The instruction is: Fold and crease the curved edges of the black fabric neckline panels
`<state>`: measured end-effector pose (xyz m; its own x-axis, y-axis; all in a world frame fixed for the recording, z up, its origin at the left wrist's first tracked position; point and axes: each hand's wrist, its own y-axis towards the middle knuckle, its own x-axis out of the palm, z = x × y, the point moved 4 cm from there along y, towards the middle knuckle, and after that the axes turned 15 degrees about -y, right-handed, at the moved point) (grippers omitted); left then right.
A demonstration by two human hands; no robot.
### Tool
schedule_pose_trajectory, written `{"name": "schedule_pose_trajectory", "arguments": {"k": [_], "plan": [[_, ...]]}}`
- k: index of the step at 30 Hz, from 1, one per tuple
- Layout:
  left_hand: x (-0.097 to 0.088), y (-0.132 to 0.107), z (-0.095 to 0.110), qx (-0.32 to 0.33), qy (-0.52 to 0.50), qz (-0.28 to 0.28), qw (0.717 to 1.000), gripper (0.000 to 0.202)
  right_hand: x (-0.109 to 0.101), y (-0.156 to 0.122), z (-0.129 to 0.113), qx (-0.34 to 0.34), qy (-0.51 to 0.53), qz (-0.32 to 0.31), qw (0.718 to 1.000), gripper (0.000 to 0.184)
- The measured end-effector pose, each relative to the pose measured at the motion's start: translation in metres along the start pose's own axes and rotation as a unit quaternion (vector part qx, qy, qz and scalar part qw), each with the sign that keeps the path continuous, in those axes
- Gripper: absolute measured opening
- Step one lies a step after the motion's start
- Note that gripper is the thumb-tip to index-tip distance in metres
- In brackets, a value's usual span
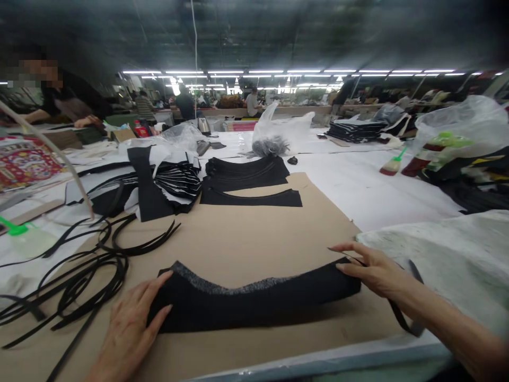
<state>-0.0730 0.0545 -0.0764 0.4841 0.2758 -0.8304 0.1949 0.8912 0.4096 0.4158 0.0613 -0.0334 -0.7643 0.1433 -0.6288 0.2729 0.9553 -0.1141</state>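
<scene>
A curved black fabric piece (254,302) lies on a brown cardboard sheet (246,239) in front of me. My left hand (133,323) rests flat on the piece's left end, fingers stretched out. At the right end, my right hand (371,270) presses down with its fingers extended; a thin black strip (401,315) runs under the wrist. Nothing is gripped by either hand.
Loose black strips (79,276) tangle at the left. Stacks of black cut pieces (246,178) sit further back, with plastic bags (278,132), a green-capped bottle (22,236) and a brush (392,165). A person (59,101) sits at the far left; others work far behind.
</scene>
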Motion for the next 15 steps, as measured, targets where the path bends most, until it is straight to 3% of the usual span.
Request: {"name": "schedule_pose_trajectory", "arguments": {"k": [3,5,9,15], "plan": [[-0.001,-0.002,0.014,0.031,0.021,0.022,0.999,0.039,0.005,-0.003,0.013,-0.023,-0.069,-0.081,0.994,0.039],[0.001,-0.006,0.023,0.07,0.009,0.023,0.997,0.037,0.008,-0.009,0.026,-0.051,-0.136,-0.067,0.987,0.036],[0.006,-0.018,0.041,0.162,-0.015,-0.034,0.986,0.036,0.01,-0.022,0.048,-0.073,-0.213,-0.074,0.971,0.044],[0.001,-0.038,0.056,0.21,0.043,-0.039,0.976,0.031,-0.002,-0.032,0.05,-0.099,-0.289,-0.048,0.951,0.035]]}}
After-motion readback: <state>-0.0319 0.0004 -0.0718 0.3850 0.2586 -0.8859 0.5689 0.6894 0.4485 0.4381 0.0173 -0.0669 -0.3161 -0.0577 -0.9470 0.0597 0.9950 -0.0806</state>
